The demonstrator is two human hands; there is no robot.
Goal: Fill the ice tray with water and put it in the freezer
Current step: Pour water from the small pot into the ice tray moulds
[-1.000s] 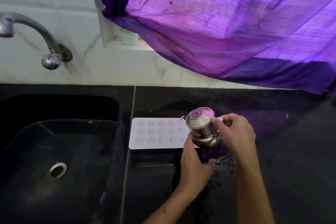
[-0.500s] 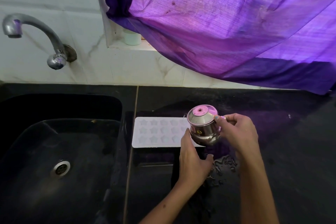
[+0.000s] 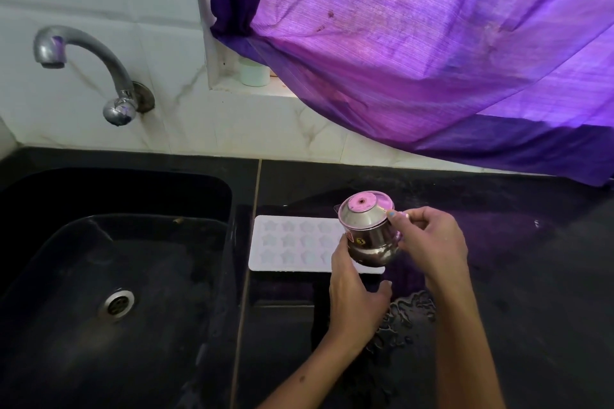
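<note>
A white ice tray [image 3: 292, 244] with star-shaped cells lies flat on the black counter, just right of the sink. Over its right end I hold a small steel pot [image 3: 367, 229], tipped so that I see its rim and inside. My right hand [image 3: 428, 242] grips the pot at its rim and side. My left hand [image 3: 355, 295] cups the pot from below, fingers up against its left side. The tray's right end is hidden behind the pot and my left hand. Whether water is in the cells I cannot tell.
A black sink [image 3: 113, 269] with a steel drain [image 3: 117, 304] fills the left. A steel tap [image 3: 86, 70] juts from the tiled wall above it. Spilled water [image 3: 408, 315] lies on the counter [image 3: 518, 276] near my wrists. A purple curtain [image 3: 415, 43] hangs behind; a small white cup [image 3: 254, 71] stands on the ledge.
Both hands and the pot hold almost the same place over the tray's right end. The camera has shifted slightly, so the scene sits a little further right.
</note>
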